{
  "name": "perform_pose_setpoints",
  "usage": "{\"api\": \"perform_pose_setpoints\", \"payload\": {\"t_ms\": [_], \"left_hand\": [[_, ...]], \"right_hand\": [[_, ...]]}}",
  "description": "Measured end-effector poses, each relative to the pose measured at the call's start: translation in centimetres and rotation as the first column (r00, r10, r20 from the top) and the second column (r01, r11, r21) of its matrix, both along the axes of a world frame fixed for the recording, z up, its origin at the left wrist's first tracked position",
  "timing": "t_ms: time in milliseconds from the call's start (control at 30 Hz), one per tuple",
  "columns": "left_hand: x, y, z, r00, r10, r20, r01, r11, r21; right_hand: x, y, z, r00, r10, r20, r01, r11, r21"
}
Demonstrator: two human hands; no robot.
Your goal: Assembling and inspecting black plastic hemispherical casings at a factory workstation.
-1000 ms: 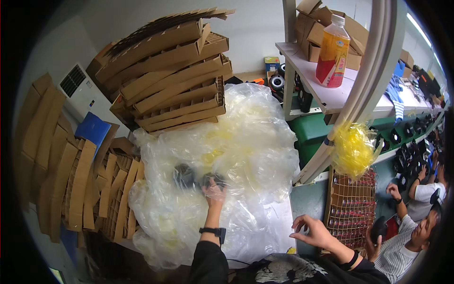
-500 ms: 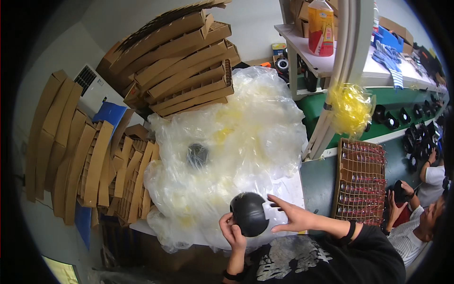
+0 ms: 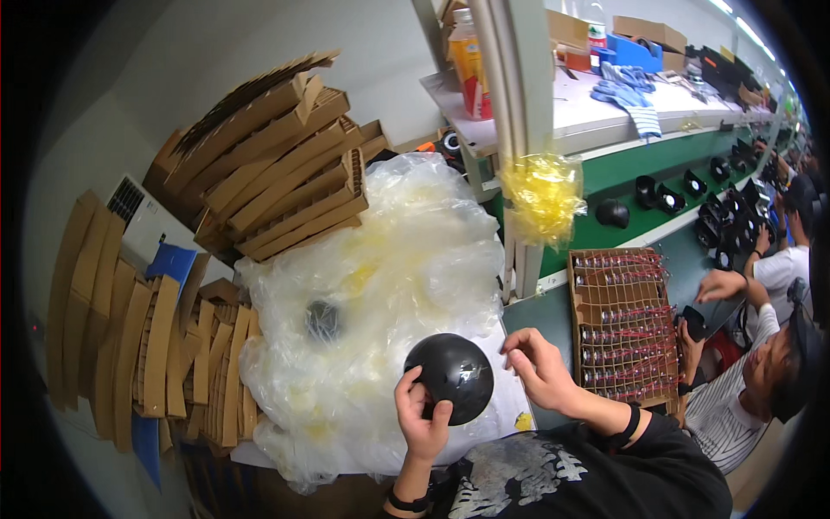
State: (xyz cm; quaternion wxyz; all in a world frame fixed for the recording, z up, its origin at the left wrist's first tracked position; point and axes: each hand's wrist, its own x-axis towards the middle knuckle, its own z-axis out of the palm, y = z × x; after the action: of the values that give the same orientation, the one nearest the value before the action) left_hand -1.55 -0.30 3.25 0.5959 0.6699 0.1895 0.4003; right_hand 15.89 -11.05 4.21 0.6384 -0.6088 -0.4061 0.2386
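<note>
Sphere (image 3: 456,379) handling seems underway here: left grip (image 3: 422,422) clasps it; steadying calls for the half-open right grip (image 3: 546,375) nearer.

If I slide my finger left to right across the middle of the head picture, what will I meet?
Standing cardboard, dark round thing, black ball, right hand, brown gridded tray, co-worker's striped shirt.

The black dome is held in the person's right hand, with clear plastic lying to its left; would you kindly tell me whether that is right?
Not quite: the head view shows the black dome held in the left hand, with clear plastic lying to its left.
</note>
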Motion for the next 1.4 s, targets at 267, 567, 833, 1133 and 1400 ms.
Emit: {"api": "perform_pose_setpoints", "payload": {"t_ms": [267, 567, 833, 1133, 1400], "left_hand": [[-0.1, -0.1, -3.4, 0.989, 0.1, 0.106, -0.139, 0.871, 0.471], [0.5, 0.8, -3.6, 0.968, 0.232, 0.092, -0.227, 0.663, 0.713], [3.9, 0.6, -1.0, 0.984, 0.158, -0.077, -0.126, 0.942, 0.311], [7.4, 1.4, -0.5, 0.89, 0.39, -0.237, -0.212, 0.813, 0.542], [5.1, 2.0, -0.4, 0.979, 0.128, 0.158, -0.125, 0.992, -0.03]], "right_hand": [[-0.2, -1.0, 3.6, 0.942, 0.126, 0.31, -0.054, 0.972, -0.23], [0.5, 0.0, 2.6, 0.981, 0.156, 0.117, -0.152, 0.988, -0.04], [0.7, 0.4, 1.0, 0.968, 0.037, 0.248, -0.033, 0.999, -0.019], [-2.7, -1.1, 2.0, 0.541, 0.175, 0.823, -0.485, 0.864, 0.135], [3.5, -1.2, 3.9, 0.826, -0.012, 0.564, 0.037, 0.999, -0.033]]}}
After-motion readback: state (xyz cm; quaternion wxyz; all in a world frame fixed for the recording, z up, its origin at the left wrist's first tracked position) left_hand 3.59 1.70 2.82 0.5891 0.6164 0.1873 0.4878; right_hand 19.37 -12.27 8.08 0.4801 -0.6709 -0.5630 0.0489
